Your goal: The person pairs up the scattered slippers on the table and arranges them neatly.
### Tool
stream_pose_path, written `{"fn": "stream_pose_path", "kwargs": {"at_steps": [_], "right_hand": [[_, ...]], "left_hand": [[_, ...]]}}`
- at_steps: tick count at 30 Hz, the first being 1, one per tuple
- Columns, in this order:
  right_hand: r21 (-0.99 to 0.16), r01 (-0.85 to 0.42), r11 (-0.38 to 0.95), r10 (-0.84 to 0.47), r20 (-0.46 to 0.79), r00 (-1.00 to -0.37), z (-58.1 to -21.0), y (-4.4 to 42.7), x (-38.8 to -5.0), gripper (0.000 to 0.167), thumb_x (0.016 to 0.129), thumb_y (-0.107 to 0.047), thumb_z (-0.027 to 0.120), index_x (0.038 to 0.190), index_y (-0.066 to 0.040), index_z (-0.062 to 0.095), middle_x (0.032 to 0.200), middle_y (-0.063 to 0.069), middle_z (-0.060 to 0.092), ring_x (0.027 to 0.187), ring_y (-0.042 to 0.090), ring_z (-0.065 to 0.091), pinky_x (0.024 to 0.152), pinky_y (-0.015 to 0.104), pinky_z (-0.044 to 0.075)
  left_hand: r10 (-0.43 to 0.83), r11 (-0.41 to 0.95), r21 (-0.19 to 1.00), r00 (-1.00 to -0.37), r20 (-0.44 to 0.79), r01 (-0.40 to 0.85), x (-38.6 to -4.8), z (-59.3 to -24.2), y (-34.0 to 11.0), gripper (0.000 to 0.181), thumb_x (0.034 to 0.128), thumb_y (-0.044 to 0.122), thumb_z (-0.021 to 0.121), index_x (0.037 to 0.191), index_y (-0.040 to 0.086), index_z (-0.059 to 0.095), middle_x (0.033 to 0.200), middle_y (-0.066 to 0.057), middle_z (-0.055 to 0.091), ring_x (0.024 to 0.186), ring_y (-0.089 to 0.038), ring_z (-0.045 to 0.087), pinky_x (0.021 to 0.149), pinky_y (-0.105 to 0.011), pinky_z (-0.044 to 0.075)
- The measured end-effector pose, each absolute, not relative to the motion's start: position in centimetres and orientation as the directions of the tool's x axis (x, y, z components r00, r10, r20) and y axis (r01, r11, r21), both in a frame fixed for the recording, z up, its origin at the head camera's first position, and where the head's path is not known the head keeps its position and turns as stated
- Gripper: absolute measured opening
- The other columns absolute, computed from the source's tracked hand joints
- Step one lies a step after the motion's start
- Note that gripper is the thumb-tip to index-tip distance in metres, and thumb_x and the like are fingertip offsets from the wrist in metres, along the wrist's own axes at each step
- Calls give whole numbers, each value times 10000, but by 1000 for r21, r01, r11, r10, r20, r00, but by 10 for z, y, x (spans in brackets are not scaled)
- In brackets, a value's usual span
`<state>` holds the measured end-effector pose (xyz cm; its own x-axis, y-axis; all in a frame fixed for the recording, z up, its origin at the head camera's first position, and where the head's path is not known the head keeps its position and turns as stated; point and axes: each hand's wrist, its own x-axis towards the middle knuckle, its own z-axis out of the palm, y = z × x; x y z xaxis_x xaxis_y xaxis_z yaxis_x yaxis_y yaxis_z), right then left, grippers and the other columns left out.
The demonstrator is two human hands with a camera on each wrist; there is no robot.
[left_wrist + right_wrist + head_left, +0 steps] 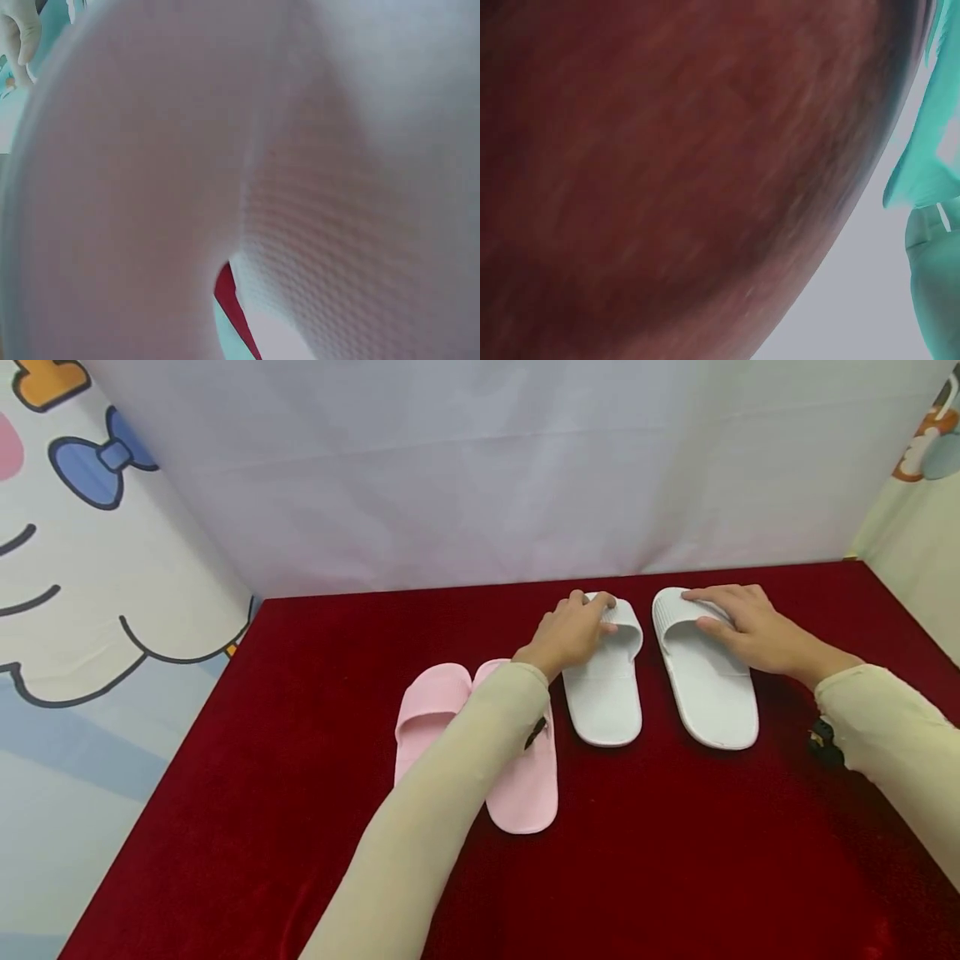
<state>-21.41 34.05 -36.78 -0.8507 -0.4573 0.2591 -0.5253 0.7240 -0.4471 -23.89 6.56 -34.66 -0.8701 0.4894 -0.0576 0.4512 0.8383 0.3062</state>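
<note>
Two white slippers lie flat with their toes toward the back. My left hand (571, 631) holds the strap of the left white slipper (604, 706), its thumb at the opening and its other fingers curled over the front. On the right white slipper (712, 702), my right hand (750, 625) spans the strap, fingers across the top and thumb at the strap's edge. Beneath my left forearm sits a pair of pink slippers, the left pink slipper (433, 692) and the right pink slipper (525, 797), partly covered by the sleeve. Blurred close surfaces fill both wrist views.
Dark red cloth (300, 735) covers the table. A pale curtain (450, 485) hangs along its back edge, and a cartoon-printed sheet (90, 610) stands at the left. Another printed sheet (926, 518) borders the right side.
</note>
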Motion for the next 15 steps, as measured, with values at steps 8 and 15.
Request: {"fn": "stream_pose_path", "kwargs": {"at_steps": [8,15], "right_hand": [[-479,-489,729,-458,190,-868,-369,323,-216,434,1034,-206,520,1429,-31,475,1439,283,456,1309,447,334,1024,570,208],[-487,-441,754,-448,111,-887,-370,313,-218,455,1034,-226,520,1457,-74,452,1471,288,403,1307,475,312,1015,617,228]], "left_hand": [[487,843,281,-872,-41,458,-241,-350,60,450,1023,415,500,1448,274,453,1404,-96,495,1259,-243,534,984,-403,492],[485,846,275,-873,-41,457,-243,-353,59,453,1018,413,512,1444,268,460,1392,-101,500,1248,-245,538,976,-400,498]]}}
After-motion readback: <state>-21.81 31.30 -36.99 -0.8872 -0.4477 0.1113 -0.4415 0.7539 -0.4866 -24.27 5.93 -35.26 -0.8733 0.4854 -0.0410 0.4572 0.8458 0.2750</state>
